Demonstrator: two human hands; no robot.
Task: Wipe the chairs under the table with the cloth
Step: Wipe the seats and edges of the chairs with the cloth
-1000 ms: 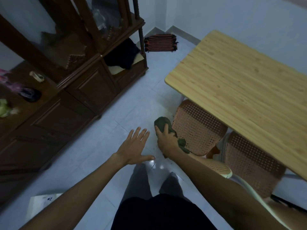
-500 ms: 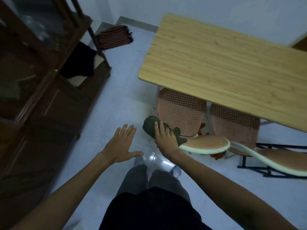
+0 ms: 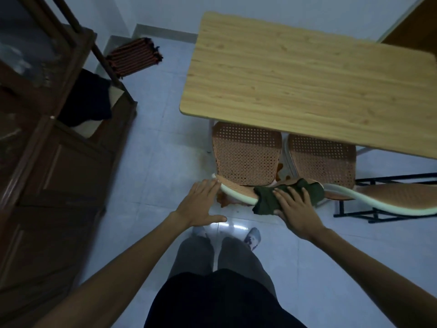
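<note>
Two chairs with orange woven seats stand pushed under the light wooden table (image 3: 307, 74): the left chair (image 3: 246, 157) and the right chair (image 3: 322, 159). Their curved backrests with pale rims face me. A dark green cloth (image 3: 267, 197) lies draped over the top rim of the left chair's backrest. My right hand (image 3: 295, 209) presses flat on the cloth, fingers spread over it. My left hand (image 3: 201, 204) is open, its fingertips touching the left end of the same backrest rim.
A dark wooden cabinet (image 3: 47, 150) fills the left side, with a dark garment (image 3: 87, 98) on its shelf. A folded striped cloth (image 3: 134, 55) lies on the floor near the far wall. A black metal frame (image 3: 387, 209) stands at the right. My feet are on pale floor tiles.
My right hand slid the cloth rightward along the left chair's backrest rim. My left hand moved forward from mid-air and now touches the rim's left end. The view turned right.
</note>
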